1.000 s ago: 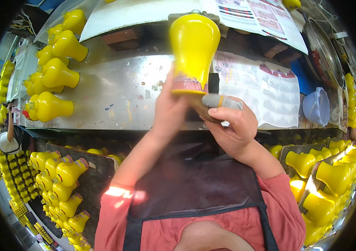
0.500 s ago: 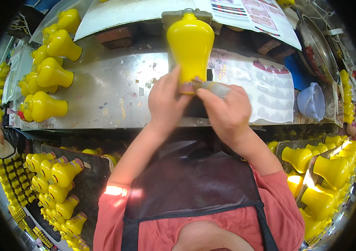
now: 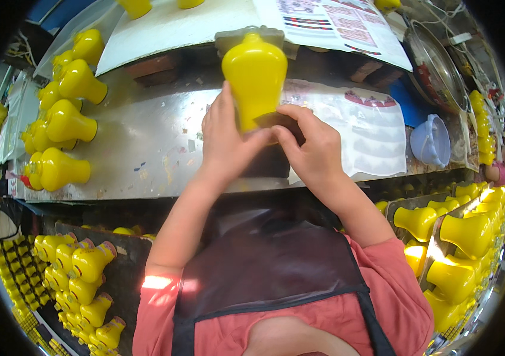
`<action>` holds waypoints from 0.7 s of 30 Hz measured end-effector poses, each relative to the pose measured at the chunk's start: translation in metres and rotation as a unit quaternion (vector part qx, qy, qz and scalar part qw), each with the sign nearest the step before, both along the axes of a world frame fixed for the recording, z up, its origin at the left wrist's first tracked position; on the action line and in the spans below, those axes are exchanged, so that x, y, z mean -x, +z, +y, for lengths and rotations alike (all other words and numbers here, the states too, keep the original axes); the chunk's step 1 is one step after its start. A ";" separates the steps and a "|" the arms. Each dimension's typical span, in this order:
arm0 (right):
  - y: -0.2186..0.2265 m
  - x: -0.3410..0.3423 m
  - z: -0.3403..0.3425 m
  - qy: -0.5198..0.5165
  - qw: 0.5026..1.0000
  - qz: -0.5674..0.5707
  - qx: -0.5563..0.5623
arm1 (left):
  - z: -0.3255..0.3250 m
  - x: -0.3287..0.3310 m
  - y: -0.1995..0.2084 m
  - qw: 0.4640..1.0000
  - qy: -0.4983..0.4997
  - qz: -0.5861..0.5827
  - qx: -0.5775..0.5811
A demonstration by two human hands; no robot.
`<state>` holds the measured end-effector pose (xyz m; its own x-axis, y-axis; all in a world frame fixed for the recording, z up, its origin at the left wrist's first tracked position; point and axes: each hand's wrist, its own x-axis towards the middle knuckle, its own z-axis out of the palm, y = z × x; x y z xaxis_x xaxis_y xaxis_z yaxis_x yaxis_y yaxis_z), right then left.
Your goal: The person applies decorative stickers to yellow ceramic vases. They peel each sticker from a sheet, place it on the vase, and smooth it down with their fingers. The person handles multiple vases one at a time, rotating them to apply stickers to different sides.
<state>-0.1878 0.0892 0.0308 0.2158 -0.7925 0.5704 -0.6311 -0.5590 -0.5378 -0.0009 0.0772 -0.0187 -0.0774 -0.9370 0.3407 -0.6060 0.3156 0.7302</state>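
A glossy yellow vase (image 3: pixel 255 77) lies with its narrow neck pointing away from me, its neck end at a grey rest (image 3: pixel 222 39). My left hand (image 3: pixel 224 139) is on the vase's left side near the base, with the fingers along the wall and the thumb across the lower end. In my right hand (image 3: pixel 319 145) a thin, dark brown flat piece (image 3: pixel 284 123) is pinched between fingers and thumb. Its tip meets the lower right of the vase. The hands and the piece hide most of the base band.
Printed decal sheets (image 3: pixel 377 133) lie to the right, beside a pale blue bucket (image 3: pixel 430 141). Several yellow vases (image 3: pixel 69 120) stand along the metal table's left side. More fill racks (image 3: pixel 424 222) near both my elbows. A white board (image 3: pixel 181 32) spans the back.
The right hand's fingers have shifted, and a dark flat piece now shows where a blurred grey one was. The patterned band at the base is now covered. The whole view has shifted slightly.
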 end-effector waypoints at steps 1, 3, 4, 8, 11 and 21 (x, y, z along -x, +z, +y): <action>-0.002 0.001 -0.001 -0.039 0.999 -0.012 -0.035 | -0.005 0.000 0.001 1.000 -0.002 0.005 -0.003; -0.005 0.004 -0.004 -0.074 0.995 -0.031 -0.055 | -0.012 0.000 0.001 0.998 0.012 0.004 -0.063; -0.005 0.004 -0.004 -0.098 0.993 -0.034 -0.065 | -0.016 0.000 0.001 0.996 0.011 0.027 -0.083; -0.008 0.005 -0.009 -0.010 0.993 -0.102 -0.062 | -0.029 0.003 0.003 0.983 -0.003 0.140 -0.117; -0.014 0.016 -0.024 -0.081 0.990 -0.080 -0.085 | -0.034 0.010 0.009 0.962 -0.014 0.235 -0.140; 0.020 0.156 -0.138 -0.246 0.955 -0.054 -0.158 | -0.030 0.011 0.011 0.938 -0.018 0.301 -0.170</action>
